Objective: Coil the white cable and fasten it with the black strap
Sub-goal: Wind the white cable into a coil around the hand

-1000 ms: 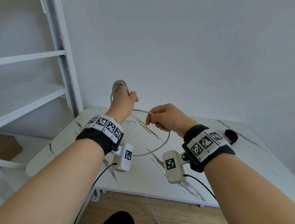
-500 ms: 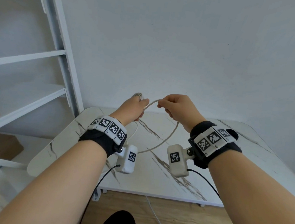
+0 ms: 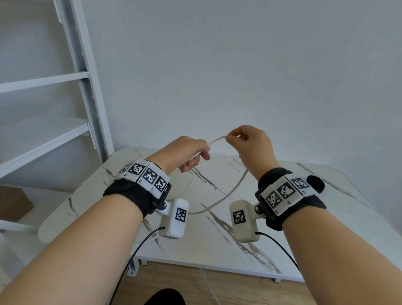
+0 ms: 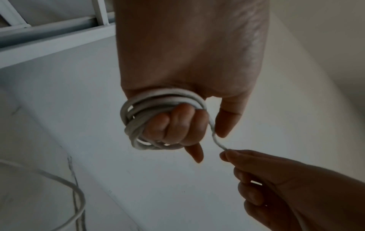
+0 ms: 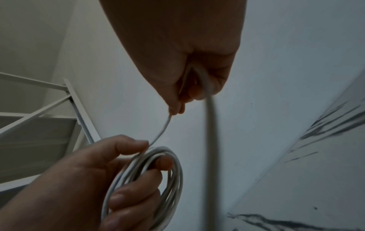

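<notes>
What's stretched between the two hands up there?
A short run of white cable spans from the coil in the left hand to the right hand's pinch; the head view shows it.

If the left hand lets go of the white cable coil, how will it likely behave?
The white cable is probably floppy: its free length sags between the hands. The loops would likely spring loose, since only the left hand binds them. It seems light; the right hand merely pinches it.
</notes>
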